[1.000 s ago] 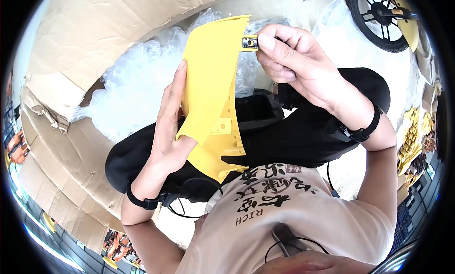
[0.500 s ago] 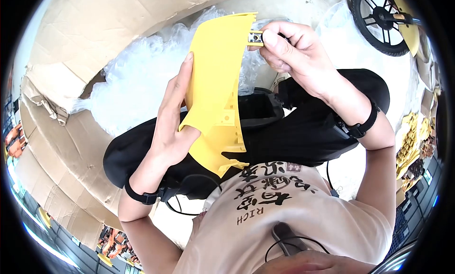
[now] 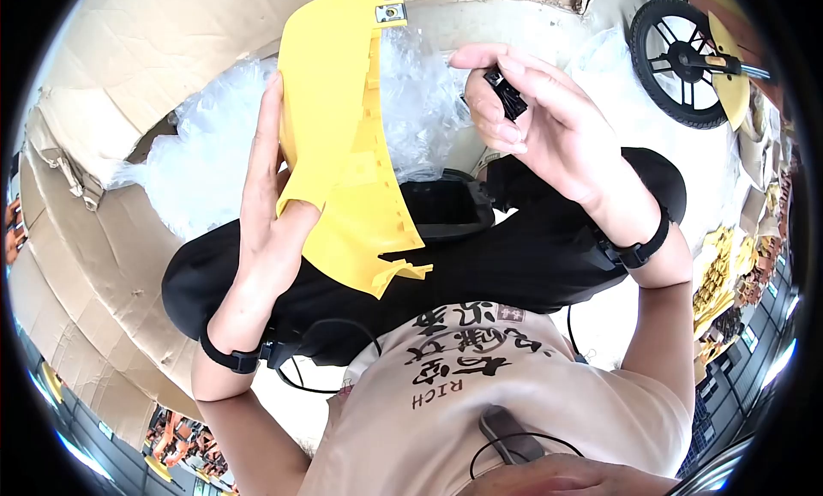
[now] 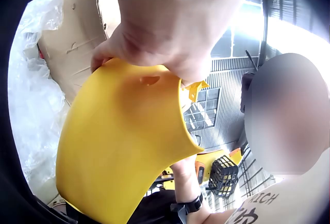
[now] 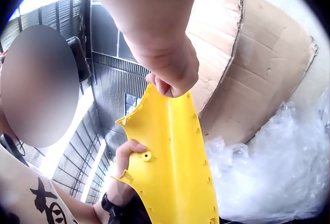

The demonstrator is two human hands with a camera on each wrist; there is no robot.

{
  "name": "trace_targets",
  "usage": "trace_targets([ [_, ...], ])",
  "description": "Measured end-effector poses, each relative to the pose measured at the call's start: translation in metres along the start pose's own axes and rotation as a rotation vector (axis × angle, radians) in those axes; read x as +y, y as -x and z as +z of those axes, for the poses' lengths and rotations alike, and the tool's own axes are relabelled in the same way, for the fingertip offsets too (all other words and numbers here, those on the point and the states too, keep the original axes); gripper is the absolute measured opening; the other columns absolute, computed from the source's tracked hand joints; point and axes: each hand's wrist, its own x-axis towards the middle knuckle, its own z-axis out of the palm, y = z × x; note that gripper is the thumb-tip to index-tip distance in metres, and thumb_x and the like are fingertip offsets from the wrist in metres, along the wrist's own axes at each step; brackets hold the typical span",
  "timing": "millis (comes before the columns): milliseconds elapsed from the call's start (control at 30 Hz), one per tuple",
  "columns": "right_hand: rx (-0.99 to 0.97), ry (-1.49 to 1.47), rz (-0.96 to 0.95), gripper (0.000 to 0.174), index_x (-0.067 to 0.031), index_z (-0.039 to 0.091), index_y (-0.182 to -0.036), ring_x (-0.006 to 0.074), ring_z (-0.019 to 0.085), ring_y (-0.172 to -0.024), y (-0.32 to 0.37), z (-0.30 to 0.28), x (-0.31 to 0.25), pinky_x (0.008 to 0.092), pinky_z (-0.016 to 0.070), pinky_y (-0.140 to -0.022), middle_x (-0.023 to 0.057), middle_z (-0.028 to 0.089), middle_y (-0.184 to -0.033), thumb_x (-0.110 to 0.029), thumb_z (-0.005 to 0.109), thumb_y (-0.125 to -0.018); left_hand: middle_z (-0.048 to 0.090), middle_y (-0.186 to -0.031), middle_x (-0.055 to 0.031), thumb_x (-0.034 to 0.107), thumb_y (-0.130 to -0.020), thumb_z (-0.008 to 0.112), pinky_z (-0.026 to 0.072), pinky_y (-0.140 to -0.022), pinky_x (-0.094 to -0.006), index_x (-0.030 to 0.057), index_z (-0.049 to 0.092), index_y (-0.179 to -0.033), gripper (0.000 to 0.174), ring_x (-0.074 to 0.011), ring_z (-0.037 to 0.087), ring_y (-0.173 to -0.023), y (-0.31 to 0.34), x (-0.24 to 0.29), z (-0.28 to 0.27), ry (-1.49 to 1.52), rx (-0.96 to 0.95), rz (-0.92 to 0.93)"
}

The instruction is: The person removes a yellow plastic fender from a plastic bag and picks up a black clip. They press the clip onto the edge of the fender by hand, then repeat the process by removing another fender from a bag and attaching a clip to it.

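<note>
My left hand point(image 3: 274, 196) grips a curved yellow plastic panel point(image 3: 330, 93) by its edge, holding it upright above the lap. The thumb wraps over the near edge while the fingers lie along the outer face. At the panel's upper end, a small dark-and-silver clip point(image 3: 392, 13) sits on a yellow tab. Apart from the panel, to its right, my right hand point(image 3: 553, 110) holds small black clips point(image 3: 506, 93) within curled fingers, its index finger extended. In the right wrist view, the panel's inner face point(image 5: 175, 141) shows ribs and a screw post, with the left thumb beside it.
Crumpled clear plastic wrap point(image 3: 206, 162) lies behind the panel, next to large cardboard sheets point(image 3: 111, 282). A black tray-like part point(image 3: 441, 206) rests by the crossed legs. A spoked black wheel point(image 3: 679, 63) stands at the upper right, and yellow parts point(image 3: 720, 264) are piled below it.
My right hand has let go of the clip on the tab and drawn away, exposing black clips in its fingers. My left hand has moved the panel left and up in the head view.
</note>
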Motion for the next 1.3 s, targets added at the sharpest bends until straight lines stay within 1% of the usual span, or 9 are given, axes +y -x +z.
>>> trace_targets([
  [233, -0.113, -0.032, -0.004, 0.035, 0.0008, 0.058, -0.127, 0.0065, 0.038, -0.064, 0.001, -0.012, 0.007, 0.0203, 0.0300, -0.056, -0.0007, 0.050, -0.077, -0.024, 0.051, -0.104, 0.024, -0.161, -0.0131, 0.004, -0.076, 0.046, 0.0311, -0.113, -0.0373, 0.0108, 0.017, -0.159, 0.088, -0.0269, 0.032, -0.143, -0.001, -0.005, -0.003, -0.001, -0.040, 0.008],
  [300, -0.016, 0.037, 0.001, 0.036, 0.0021, 0.059, -0.129, 0.0058, 0.036, -0.064, 0.001, -0.010, 0.011, 0.0200, 0.0297, -0.055, -0.0021, 0.049, -0.076, -0.021, 0.055, -0.102, 0.025, -0.160, -0.0134, 0.002, -0.076, 0.046, 0.0313, -0.113, -0.0375, 0.0116, 0.018, -0.159, 0.087, -0.0271, 0.033, -0.142, -0.001, -0.007, -0.001, 0.019, -0.016, -0.007],
  [433, -0.014, -0.028, 0.090, 0.039, 0.0041, 0.058, -0.132, 0.0055, 0.036, -0.066, 0.000, 0.000, 0.010, 0.0197, 0.0304, -0.057, -0.0021, 0.049, -0.078, -0.021, 0.055, -0.102, 0.029, -0.156, -0.0146, -0.002, -0.078, 0.046, 0.0319, -0.113, -0.0384, 0.0130, 0.018, -0.159, 0.087, -0.0271, 0.036, -0.140, -0.002, -0.008, 0.002, 0.009, 0.048, -0.026],
  [500, -0.043, 0.008, 0.116, 0.047, 0.0085, 0.049, -0.138, 0.0064, 0.035, -0.067, 0.002, 0.005, 0.010, 0.0203, 0.0295, -0.057, 0.0004, 0.047, -0.082, -0.021, 0.052, -0.101, 0.033, -0.152, -0.0148, -0.003, -0.078, 0.047, 0.0321, -0.113, -0.0386, 0.0132, 0.016, -0.159, 0.088, -0.0265, 0.038, -0.137, -0.003, -0.008, 0.002, 0.009, 0.050, -0.027],
  [633, -0.074, 0.040, 0.134, 0.050, 0.0095, 0.047, -0.139, 0.0066, 0.035, -0.067, 0.002, 0.009, 0.009, 0.0201, 0.0295, -0.058, 0.0005, 0.046, -0.082, -0.022, 0.052, -0.100, 0.040, -0.143, -0.0143, -0.004, -0.077, 0.049, 0.0360, -0.108, -0.0378, 0.0139, 0.018, -0.159, 0.089, -0.0254, 0.043, -0.130, -0.004, -0.008, 0.001, -0.176, 0.042, 0.049],
  [733, -0.047, -0.087, 0.192, 0.050, 0.0097, 0.046, -0.140, 0.0068, 0.034, -0.067, 0.003, 0.011, 0.008, 0.0197, 0.0306, -0.059, 0.0015, 0.050, -0.085, -0.020, 0.053, -0.100, 0.043, -0.139, -0.0137, -0.006, -0.077, 0.050, 0.0384, -0.103, -0.0362, 0.0141, 0.019, -0.158, 0.089, -0.0244, 0.046, -0.124, -0.003, -0.008, 0.001, -0.258, 0.039, 0.069],
  [933, -0.090, 0.013, 0.157, 0.046, 0.0078, 0.049, -0.139, 0.0060, 0.035, -0.067, 0.003, 0.007, 0.016, 0.0188, 0.0324, -0.059, 0.0027, 0.058, -0.094, -0.017, 0.055, -0.101, 0.045, -0.136, -0.0128, -0.009, -0.075, 0.052, 0.0399, -0.097, -0.0350, 0.0144, 0.021, -0.158, 0.092, -0.0233, 0.047, -0.121, -0.003, -0.009, 0.003, -0.298, 0.049, 0.107],
  [1200, -0.143, -0.023, 0.230, 0.038, 0.0056, 0.060, -0.129, 0.0036, 0.039, -0.064, 0.003, -0.001, 0.025, 0.0183, 0.0322, -0.055, 0.0013, 0.060, -0.083, -0.018, 0.060, -0.100, 0.045, -0.140, -0.0121, -0.006, -0.073, 0.054, 0.0410, -0.097, -0.0373, 0.0147, 0.021, -0.158, 0.093, -0.0239, 0.046, -0.124, -0.004, -0.011, 0.005, -0.224, 0.060, 0.130],
  [1300, -0.078, -0.001, 0.234, 0.035, 0.0060, 0.062, -0.125, 0.0037, 0.040, -0.064, 0.004, 0.006, 0.024, 0.0182, 0.0331, -0.055, 0.0032, 0.063, -0.084, -0.018, 0.060, -0.100, 0.044, -0.141, -0.0123, -0.004, -0.072, 0.055, 0.0415, -0.097, -0.0364, 0.0124, 0.022, -0.157, 0.093, -0.0244, 0.045, -0.127, -0.004, -0.012, 0.004, -0.236, 0.063, 0.153],
])
